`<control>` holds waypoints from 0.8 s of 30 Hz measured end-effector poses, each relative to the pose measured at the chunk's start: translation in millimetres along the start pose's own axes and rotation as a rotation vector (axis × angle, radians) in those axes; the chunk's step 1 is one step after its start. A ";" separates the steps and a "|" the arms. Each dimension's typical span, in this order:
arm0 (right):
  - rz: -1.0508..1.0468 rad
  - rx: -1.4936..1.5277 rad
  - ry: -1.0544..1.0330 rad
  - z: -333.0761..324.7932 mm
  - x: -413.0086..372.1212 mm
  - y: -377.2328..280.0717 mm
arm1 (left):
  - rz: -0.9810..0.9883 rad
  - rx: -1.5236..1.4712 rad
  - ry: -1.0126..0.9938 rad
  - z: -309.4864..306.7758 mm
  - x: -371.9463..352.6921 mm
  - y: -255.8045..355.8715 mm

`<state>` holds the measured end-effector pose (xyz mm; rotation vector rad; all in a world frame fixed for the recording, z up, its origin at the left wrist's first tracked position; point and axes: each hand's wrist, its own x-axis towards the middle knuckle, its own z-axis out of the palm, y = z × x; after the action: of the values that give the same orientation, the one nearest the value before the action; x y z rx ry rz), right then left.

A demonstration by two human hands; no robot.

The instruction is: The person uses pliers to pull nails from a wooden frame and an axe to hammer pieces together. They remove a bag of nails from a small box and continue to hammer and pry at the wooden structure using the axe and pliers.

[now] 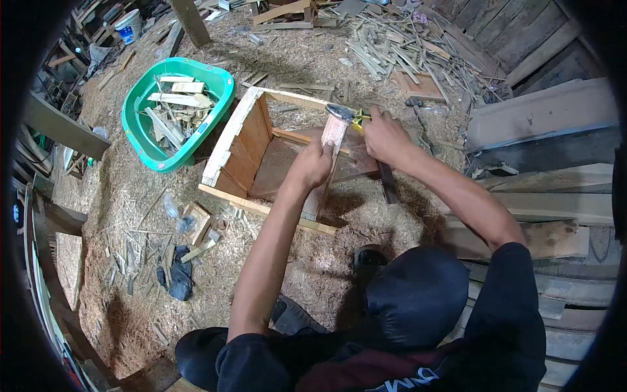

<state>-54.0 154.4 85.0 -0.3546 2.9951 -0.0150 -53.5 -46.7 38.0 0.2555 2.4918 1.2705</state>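
A wooden box-like frame (245, 147) lies on the shavings in front of me, with a pale board (334, 129) across its right part. My left hand (311, 163) is closed around that board, its thumb on the near side. Yellow-handled pliers (357, 119) are in my right hand (385, 136), whose fingers are wrapped round the handles. The metal jaws of the pliers rest at the far end of the board. Whether they grip anything there is too small to tell. Below my right hand a dark bar (388, 183) leans at the frame's right side.
A green tub (130, 127) with wood offcuts stands to the left of the frame. Wood strips (385, 49) are heaped at the back right. Planks (542, 202) are stacked along the right. A dark plastic bag (179, 277) and scraps lie at the lower left. A post (189, 23) rises at the back.
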 end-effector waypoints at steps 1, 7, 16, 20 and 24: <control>-0.008 0.111 -0.055 1.6 2.5 3.8 | -0.004 -0.005 -0.001 -0.2 -0.3 -1.4; -0.135 0.270 -0.058 -4.4 2.0 16.0 | 0.009 0.002 0.030 4.4 1.3 -6.2; -0.165 0.320 0.169 8.1 -9.9 10.3 | 0.045 -0.063 0.039 2.2 -9.5 -1.1; 0.137 0.336 -0.011 -16.0 -23.9 -13.4 | 0.050 -0.077 0.047 9.2 -4.7 -12.3; 0.107 -0.019 0.256 12.8 -18.6 -18.7 | 0.014 -0.012 0.014 1.4 -7.4 1.0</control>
<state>-30.2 140.6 75.1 -0.2075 3.2653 -0.0239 -46.1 -47.3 39.6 0.2622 2.4977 1.2975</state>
